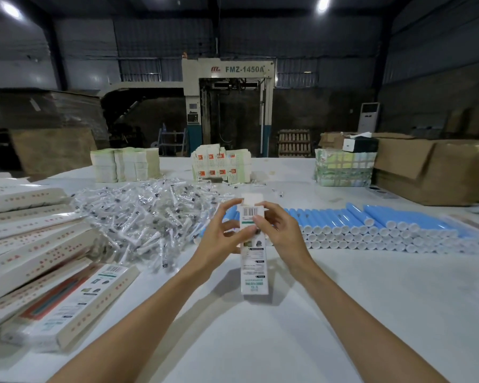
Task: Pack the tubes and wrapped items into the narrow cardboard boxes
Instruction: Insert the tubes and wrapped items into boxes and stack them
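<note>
Your left hand [219,239] and right hand [282,233] each grip, pinching, the narrow white printed cardboard box [254,261] near its open top. Its long axis is upright, base below on the desk [343,299]. Just beyond the right grip lie the blue plastic tubes [371,225].

Factory packing hall: metal walls [163,37], 2 ceiling lamps [323,4], big machine [227,106] marked FMZ-1450A, pallet [293,143], cardboard stacks [53,106], long table [371,299] heaped with blue tubes [393,217] and flat boxes [125,164].
</note>
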`<action>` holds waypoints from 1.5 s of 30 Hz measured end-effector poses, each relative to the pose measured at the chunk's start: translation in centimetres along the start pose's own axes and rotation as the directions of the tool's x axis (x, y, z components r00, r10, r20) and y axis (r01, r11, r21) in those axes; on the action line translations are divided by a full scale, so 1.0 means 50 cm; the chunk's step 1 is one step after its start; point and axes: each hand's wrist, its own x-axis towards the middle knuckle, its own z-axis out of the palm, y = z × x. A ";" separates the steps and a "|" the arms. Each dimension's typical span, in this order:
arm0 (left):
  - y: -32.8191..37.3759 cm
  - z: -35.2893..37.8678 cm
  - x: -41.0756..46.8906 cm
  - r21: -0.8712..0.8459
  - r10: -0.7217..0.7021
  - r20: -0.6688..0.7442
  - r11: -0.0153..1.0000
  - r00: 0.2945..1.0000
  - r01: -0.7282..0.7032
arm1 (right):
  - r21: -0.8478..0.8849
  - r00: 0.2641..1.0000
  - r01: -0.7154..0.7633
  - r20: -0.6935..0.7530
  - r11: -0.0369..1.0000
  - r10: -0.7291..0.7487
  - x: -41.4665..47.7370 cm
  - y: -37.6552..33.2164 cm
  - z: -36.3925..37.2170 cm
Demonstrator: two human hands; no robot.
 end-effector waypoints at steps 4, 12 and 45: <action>-0.007 0.029 0.022 -0.018 -0.045 0.050 0.999 0.998 0.046 | 0.032 0.998 -0.050 -0.021 0.998 0.051 0.003 0.010 -0.032; -0.060 0.010 0.004 -0.079 -0.136 0.081 0.987 0.987 0.142 | -0.097 0.977 -0.157 0.127 0.983 0.169 -0.004 0.031 -0.048; -0.040 0.029 -0.017 -0.021 -0.077 0.123 0.997 0.989 0.080 | 0.022 0.982 -0.187 0.016 0.982 0.187 0.004 -0.011 -0.068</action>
